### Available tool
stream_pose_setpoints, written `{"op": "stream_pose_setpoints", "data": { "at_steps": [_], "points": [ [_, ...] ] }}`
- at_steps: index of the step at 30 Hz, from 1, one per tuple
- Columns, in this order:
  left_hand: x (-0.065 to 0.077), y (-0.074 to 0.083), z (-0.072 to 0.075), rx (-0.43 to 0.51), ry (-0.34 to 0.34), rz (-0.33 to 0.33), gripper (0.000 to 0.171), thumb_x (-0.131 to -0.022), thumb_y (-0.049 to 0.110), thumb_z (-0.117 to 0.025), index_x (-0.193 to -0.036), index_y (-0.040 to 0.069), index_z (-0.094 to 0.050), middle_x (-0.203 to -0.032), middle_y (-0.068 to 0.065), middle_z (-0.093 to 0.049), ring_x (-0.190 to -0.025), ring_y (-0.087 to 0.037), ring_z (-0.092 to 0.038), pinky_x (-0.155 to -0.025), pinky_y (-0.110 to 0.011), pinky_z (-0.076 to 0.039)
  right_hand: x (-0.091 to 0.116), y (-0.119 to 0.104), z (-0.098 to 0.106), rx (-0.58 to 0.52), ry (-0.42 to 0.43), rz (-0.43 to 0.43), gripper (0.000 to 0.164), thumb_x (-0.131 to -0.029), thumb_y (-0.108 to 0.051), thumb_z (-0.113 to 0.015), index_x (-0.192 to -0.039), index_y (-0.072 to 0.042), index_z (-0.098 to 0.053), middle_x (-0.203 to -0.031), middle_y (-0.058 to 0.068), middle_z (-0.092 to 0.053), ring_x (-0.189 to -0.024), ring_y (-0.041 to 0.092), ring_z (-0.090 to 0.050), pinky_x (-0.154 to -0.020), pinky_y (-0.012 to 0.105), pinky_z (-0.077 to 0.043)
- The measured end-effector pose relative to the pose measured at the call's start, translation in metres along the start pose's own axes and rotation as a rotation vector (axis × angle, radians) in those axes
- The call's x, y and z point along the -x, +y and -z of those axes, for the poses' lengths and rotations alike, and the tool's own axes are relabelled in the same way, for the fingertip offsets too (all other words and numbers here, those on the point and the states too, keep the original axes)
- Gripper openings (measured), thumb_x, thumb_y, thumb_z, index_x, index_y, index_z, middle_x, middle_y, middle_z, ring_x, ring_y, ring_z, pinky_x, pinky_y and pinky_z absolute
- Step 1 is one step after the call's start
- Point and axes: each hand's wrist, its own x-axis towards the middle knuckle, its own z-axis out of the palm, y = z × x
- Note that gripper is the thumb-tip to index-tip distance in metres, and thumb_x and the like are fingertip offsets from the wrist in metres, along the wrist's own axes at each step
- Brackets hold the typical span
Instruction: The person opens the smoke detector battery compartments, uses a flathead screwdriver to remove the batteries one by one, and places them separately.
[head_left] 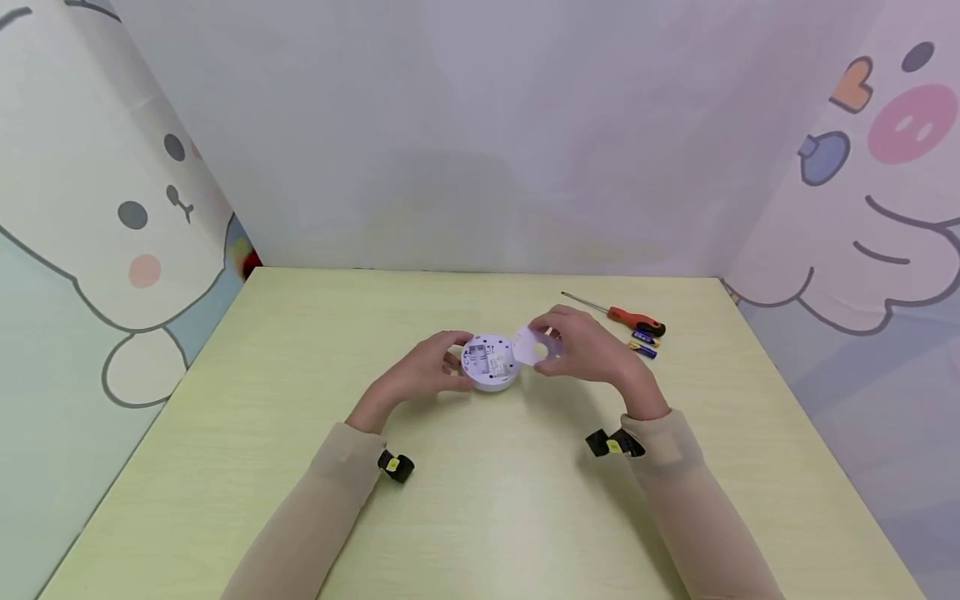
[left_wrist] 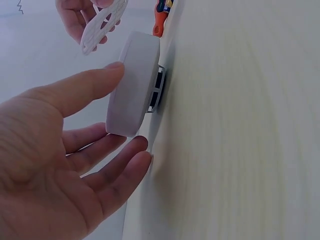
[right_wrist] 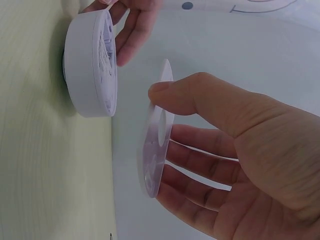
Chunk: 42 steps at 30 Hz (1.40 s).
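A round white smoke alarm [head_left: 491, 364] stands on the table, its back with the battery compartment facing up. My left hand [head_left: 423, 367] holds it by the rim, thumb on one side and fingers on the other. In the left wrist view, dark slots show beneath the smoke alarm [left_wrist: 134, 85], against the tabletop. Just right of the alarm, my right hand [head_left: 588, 348] pinches a thin white mounting plate [head_left: 524, 347] with a hole in its middle. The right wrist view shows the plate [right_wrist: 153, 155] tilted on edge between thumb and fingers, apart from the alarm [right_wrist: 85, 65].
Behind the right hand lies a screwdriver [head_left: 633, 320] with an orange and black handle. Two small batteries [head_left: 643, 350] lie beside its handle. A pale wall [head_left: 465, 167] rises at the table's back edge, with cartoon-printed sheets on both sides.
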Motion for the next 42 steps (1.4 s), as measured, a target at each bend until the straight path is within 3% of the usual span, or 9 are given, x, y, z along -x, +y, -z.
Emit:
{"op": "stream_pose_setpoints", "data": {
  "at_steps": [12,27,35,42],
  "points": [
    [-0.004,-0.001,-0.008,-0.028,0.003,0.005,0.085,-0.09,0.029,-0.088,-0.161,0.014,-0.043,-0.145,-0.004,-0.057,-0.119,-0.023,-0.064,-0.097,-0.039,-0.057,-0.001,0.003,-0.001,0.001,0.001,-0.003,0.057,-0.083,-0.023,-0.091,-0.133,-0.004,-0.07,-0.121,0.009,-0.068,-0.106,0.027,-0.064,-0.094,0.044,-0.057],
    [-0.003,-0.001,-0.006,-0.064,-0.002,-0.032,0.082,-0.092,0.026,-0.086,-0.162,0.015,-0.044,-0.145,-0.006,-0.056,-0.12,-0.023,-0.064,-0.1,-0.037,-0.056,-0.003,-0.001,-0.003,0.008,-0.006,0.006,0.055,-0.084,-0.024,-0.09,-0.132,-0.005,-0.071,-0.121,0.007,-0.068,-0.106,0.025,-0.064,-0.095,0.042,-0.058],
    [-0.003,-0.003,-0.004,-0.018,0.005,-0.009,0.087,-0.092,0.025,-0.087,-0.163,0.011,-0.04,-0.152,-0.006,-0.055,-0.121,-0.023,-0.065,-0.102,-0.04,-0.056,-0.005,-0.004,-0.006,0.005,-0.007,0.022,0.055,-0.084,-0.023,-0.09,-0.133,-0.006,-0.071,-0.122,0.007,-0.068,-0.106,0.025,-0.063,-0.095,0.043,-0.057],
    [-0.002,0.0,-0.004,0.037,-0.002,-0.01,0.078,-0.092,0.024,-0.087,-0.156,0.006,-0.046,-0.144,-0.006,-0.06,-0.12,-0.024,-0.065,-0.098,-0.04,-0.057,-0.007,-0.01,-0.01,0.005,-0.026,0.037,0.055,-0.084,-0.021,-0.09,-0.133,-0.006,-0.071,-0.123,0.006,-0.068,-0.106,0.023,-0.061,-0.096,0.043,-0.056]
  ]
}}
